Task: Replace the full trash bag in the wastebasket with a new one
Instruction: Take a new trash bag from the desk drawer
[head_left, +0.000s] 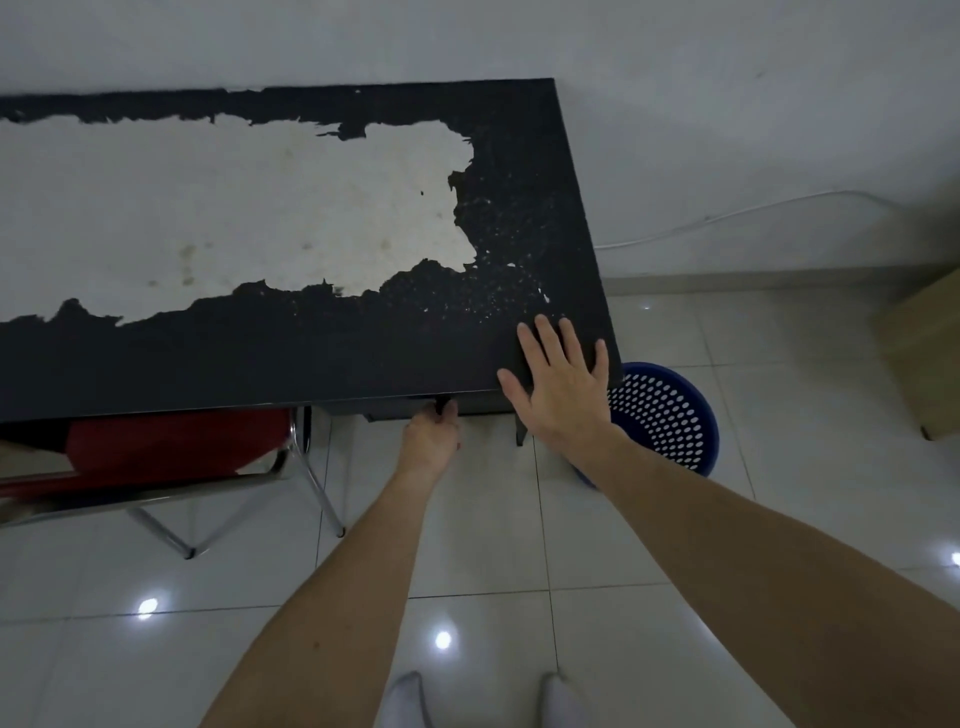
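You are bracing the desk (311, 364) with your right hand (563, 387), fingers lying straight and flat on its near right corner, holding nothing. Your left hand (434, 434) is curling around what appears to be a drawer handle (444, 402) beneath the edge, probably seeking a new bag. The blue wastebasket (665, 415) is standing just right of the desk.

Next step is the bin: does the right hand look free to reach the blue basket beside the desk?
Probably yes. The right hand lies flat and holds nothing on the desk corner, with the blue basket just beyond it on open floor.
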